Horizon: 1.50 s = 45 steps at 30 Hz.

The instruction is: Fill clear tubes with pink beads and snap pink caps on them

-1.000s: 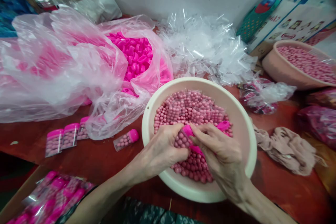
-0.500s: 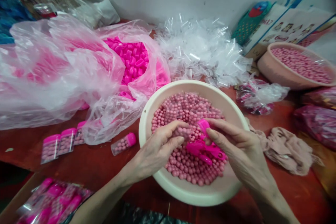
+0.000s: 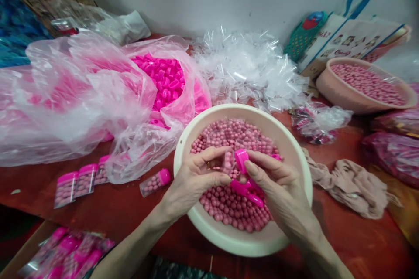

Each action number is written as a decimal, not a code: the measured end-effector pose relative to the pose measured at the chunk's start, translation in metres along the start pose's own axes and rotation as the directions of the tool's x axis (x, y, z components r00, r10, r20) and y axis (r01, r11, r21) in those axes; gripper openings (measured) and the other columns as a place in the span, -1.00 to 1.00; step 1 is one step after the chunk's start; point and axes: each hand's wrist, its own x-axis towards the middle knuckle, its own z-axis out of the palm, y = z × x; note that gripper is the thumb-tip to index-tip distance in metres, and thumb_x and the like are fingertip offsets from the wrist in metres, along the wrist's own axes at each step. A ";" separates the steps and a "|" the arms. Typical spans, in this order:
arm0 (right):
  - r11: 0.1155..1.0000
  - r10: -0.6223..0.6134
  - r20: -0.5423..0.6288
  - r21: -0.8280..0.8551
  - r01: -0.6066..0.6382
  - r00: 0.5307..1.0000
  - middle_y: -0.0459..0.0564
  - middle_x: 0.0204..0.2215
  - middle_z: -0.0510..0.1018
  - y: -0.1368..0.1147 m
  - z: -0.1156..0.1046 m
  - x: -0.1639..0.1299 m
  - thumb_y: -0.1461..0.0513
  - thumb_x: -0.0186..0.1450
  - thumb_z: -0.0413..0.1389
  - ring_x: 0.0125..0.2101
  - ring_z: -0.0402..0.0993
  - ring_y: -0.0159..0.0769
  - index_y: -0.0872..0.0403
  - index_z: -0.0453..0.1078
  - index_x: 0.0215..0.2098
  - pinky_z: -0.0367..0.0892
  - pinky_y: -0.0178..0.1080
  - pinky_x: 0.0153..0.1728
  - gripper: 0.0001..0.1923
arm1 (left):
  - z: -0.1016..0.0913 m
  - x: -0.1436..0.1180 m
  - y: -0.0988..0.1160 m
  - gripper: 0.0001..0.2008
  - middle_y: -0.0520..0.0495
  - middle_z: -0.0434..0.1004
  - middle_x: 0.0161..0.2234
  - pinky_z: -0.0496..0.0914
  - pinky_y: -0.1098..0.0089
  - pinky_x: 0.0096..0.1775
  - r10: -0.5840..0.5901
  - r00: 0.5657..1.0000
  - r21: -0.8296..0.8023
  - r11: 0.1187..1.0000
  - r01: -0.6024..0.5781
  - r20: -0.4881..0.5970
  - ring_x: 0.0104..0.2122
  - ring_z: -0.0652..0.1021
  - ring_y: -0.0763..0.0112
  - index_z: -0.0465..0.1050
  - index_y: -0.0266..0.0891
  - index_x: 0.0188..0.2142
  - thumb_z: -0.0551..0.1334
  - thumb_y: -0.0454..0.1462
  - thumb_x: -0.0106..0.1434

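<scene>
Over a cream basin (image 3: 244, 248) of pink beads (image 3: 229, 213), my left hand (image 3: 196, 172) is closed round a small clear container (image 3: 228, 160) with beads inside. Its open end faces my right hand (image 3: 278, 178), which pinches a bright pink cap (image 3: 241, 160) between thumb and fingers. Cap and container are very close together; I cannot tell whether they touch. Below the hands, other bright pink plastic pieces (image 3: 248, 192) lie on the beads, partly hidden by my right hand.
Left of the basin lie capped bead containers (image 3: 155, 182) and a plastic bag (image 3: 81, 96) of pink caps (image 3: 165, 78). Behind it is a heap of clear plastic containers (image 3: 245, 69). A second bowl (image 3: 347, 91) of beads and a beige cloth (image 3: 356, 187) are at right.
The pink cap in my right hand has moved left, close to the container's mouth. My left hand has turned the container so its beads show more. The camera view has shifted slightly.
</scene>
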 end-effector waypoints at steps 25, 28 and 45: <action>0.579 -0.417 0.374 -0.594 0.559 0.829 -0.09 -0.48 0.42 -0.020 -0.005 0.001 0.40 0.28 0.01 -0.48 0.36 -0.43 -0.02 0.47 -0.15 0.29 -0.37 -0.49 -0.70 | 0.002 -0.003 0.000 -0.84 0.00 0.50 -0.40 0.38 0.46 -0.23 0.040 0.999 0.184 0.982 -0.043 0.019 -0.31 0.50 0.41 0.53 -0.31 -0.34 0.28 -0.47 0.05; 0.501 -0.419 0.408 -0.641 0.581 0.811 -0.07 -0.45 0.44 -0.013 -0.010 0.001 0.43 0.26 0.00 -0.46 0.39 -0.41 -0.01 0.46 -0.15 0.31 -0.38 -0.48 -0.68 | 0.001 -0.004 0.000 -0.83 -0.03 0.52 -0.38 0.39 0.42 -0.23 0.034 0.999 0.215 0.976 -0.040 0.030 -0.32 0.50 0.39 0.53 -0.31 -0.32 0.28 -0.46 0.05; 0.140 -0.498 0.462 -0.792 0.594 0.734 0.10 -0.32 0.48 0.004 -0.005 -0.011 0.43 0.31 -0.14 -0.32 0.44 -0.28 0.15 0.19 0.13 0.39 -0.32 -0.37 -0.57 | 0.000 -0.003 -0.001 -0.95 -0.02 0.47 -0.44 0.41 0.39 -0.26 -0.042 0.999 0.319 0.947 0.040 0.000 -0.36 0.49 0.37 0.48 -0.34 -0.43 0.28 -0.37 0.06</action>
